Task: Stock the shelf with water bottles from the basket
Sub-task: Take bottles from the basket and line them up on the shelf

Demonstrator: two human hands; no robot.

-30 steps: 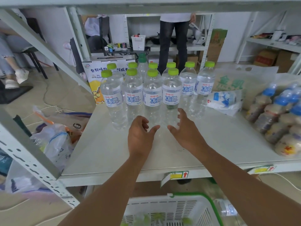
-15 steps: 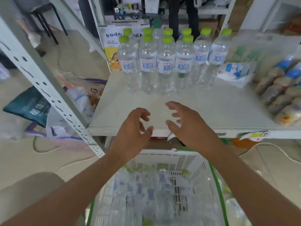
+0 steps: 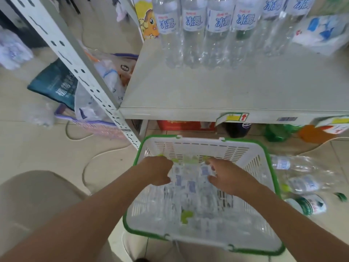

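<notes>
A white basket with a green rim (image 3: 188, 148) sits on my lap below the shelf (image 3: 226, 87). Several clear water bottles with green caps (image 3: 198, 205) lie in it, blurred. My left hand (image 3: 156, 171) reaches into the basket's far left part, fingers and thumb curled round a bottle near its cap. My right hand (image 3: 226, 176) is beside it, thumb and fingers curled round another bottle with a blue label. Two rows of the same water bottles (image 3: 192, 35) stand upright at the back of the shelf.
The slanted perforated shelf post (image 3: 85, 76) runs down to the basket's left corner. Bags (image 3: 54, 86) and a cable lie on the floor to the left. Loose bottles (image 3: 302, 184) lie on the floor right of the basket. A white packet (image 3: 319, 33) rests on the shelf's right.
My view has tilted down from the shelf to the basket. Both hands have dropped from the shelf edge into the basket and closed on bottles.
</notes>
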